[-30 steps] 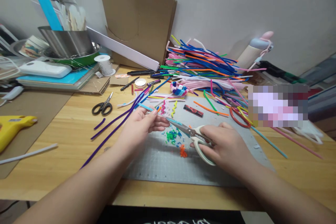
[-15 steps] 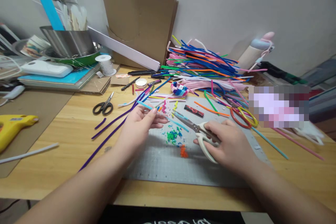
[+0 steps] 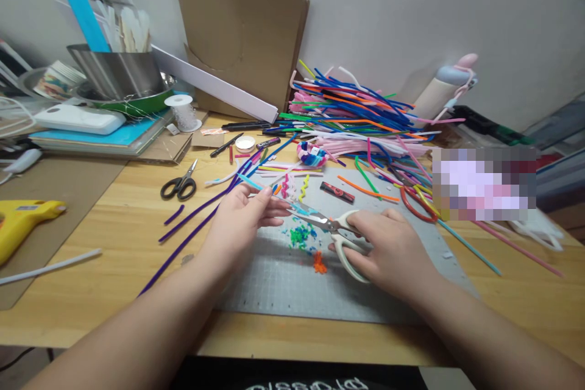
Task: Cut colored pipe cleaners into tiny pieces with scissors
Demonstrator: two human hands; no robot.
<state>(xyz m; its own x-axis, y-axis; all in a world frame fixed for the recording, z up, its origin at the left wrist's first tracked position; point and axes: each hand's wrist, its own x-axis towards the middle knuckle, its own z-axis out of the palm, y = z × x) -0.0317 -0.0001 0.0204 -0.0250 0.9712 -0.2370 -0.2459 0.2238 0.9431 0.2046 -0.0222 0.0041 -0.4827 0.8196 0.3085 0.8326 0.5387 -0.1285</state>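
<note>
My left hand (image 3: 249,210) pinches a light blue pipe cleaner (image 3: 249,182), whose one end sticks out to the upper left. My right hand (image 3: 388,244) has its fingers in the handles of white-handled scissors (image 3: 331,225). The scissor blades are parted and point left, close to my left fingertips, around the far part of the light blue stem. Below the blades, green and blue fuzz clippings (image 3: 300,236) and an orange clump (image 3: 319,262) lie on the grey cutting mat (image 3: 347,298).
Black scissors (image 3: 179,184) and purple stems (image 3: 183,248) lie left of the mat. Behind it is a pile of coloured pipe cleaners (image 3: 361,106). Red-handled scissors (image 3: 418,205) lie at right, a yellow glue gun (image 3: 30,219) at far left. Cardboard (image 3: 242,36) leans on the wall.
My right hand has moved left with the white-handled scissors, bringing the blades to the light blue stem by my left fingers. My left hand has barely moved.
</note>
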